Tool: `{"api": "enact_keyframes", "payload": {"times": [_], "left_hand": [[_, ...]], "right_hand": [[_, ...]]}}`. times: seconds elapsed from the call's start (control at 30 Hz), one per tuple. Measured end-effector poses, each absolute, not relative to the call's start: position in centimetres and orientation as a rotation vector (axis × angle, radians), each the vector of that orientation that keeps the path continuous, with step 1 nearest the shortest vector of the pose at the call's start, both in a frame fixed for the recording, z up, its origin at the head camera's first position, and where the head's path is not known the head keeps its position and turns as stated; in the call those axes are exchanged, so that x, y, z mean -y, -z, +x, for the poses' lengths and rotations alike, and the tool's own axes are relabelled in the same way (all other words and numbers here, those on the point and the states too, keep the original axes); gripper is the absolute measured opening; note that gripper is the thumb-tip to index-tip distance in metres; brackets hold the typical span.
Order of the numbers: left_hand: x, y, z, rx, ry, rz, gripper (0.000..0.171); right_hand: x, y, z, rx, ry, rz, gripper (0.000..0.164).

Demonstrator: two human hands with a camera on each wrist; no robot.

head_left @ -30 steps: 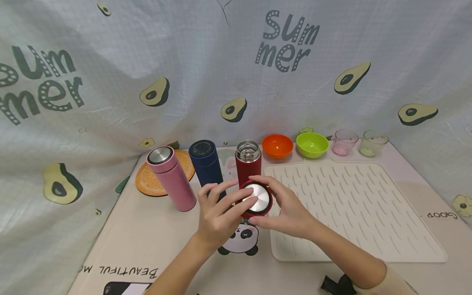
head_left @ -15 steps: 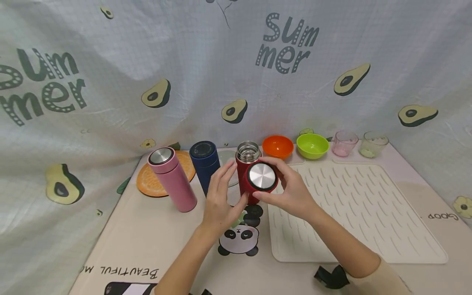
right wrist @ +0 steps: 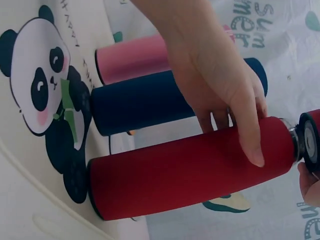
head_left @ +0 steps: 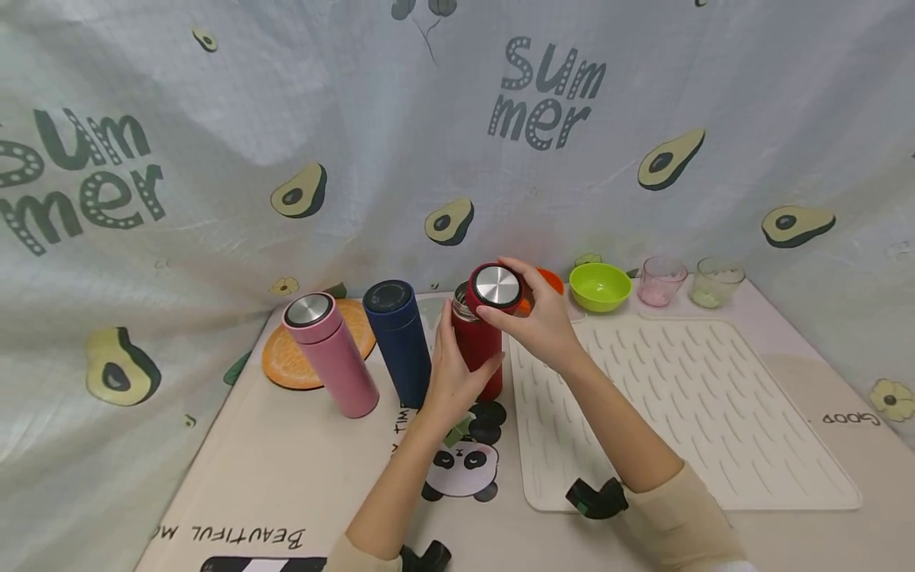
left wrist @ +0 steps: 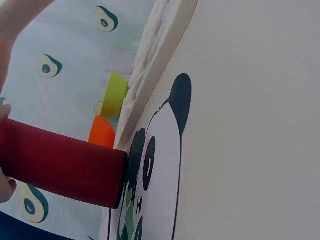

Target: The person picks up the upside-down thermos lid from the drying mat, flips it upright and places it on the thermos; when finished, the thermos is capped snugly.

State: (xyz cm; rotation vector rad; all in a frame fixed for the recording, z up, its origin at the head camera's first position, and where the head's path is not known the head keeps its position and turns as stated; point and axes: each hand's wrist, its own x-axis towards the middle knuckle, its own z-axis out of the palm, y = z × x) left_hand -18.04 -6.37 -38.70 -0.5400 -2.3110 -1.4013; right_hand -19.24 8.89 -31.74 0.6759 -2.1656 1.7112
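A red thermos (head_left: 480,343) stands upright and uncapped, its steel neck (right wrist: 296,140) partly hidden by the lid. My left hand (head_left: 452,381) grips its upper body, with the thumb on the near side and the fingers behind, as the right wrist view shows. My right hand (head_left: 545,322) holds the red lid (head_left: 498,286) with its brushed steel top by the rim. The lid is just above and beside the thermos mouth, its underside (right wrist: 310,141) turned toward the neck. To the left stand a capped navy thermos (head_left: 398,342) and a capped pink thermos (head_left: 332,357).
Behind the thermoses lies an orange-slice mat (head_left: 286,361). A ribbed white drying mat (head_left: 679,413) covers the right side. At the back stand an orange bowl (head_left: 550,280), a green bowl (head_left: 600,287) and two glasses (head_left: 662,280). A phone-like object (head_left: 264,565) lies at the front edge.
My right hand has carried the lid up and away from me to the thermos mouth. My left hand has left the lid, moved forward and taken hold of the thermos body.
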Motion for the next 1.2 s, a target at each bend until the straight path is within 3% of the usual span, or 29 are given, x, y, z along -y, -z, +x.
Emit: {"api": "enact_keyframes", "payload": {"times": [0.67,0.93,1.2], "left_hand": [[6.2,39.9,-19.9,2.235,1.727,-0.512,0.088],[6.5,37.5,-18.1,2.279,1.802,-0.554,0.083],[6.8,37.6,-18.2,2.239,1.846,-0.574,0.082]], "right_hand": [[-6.7,32.7,-21.5,2.060,-1.940,0.796,0.060],[-6.4,32.8,-21.7,2.057,-1.993,0.757,0.057],[-6.2,32.9,-21.9,2.034,-2.073,0.707,0.057]]}}
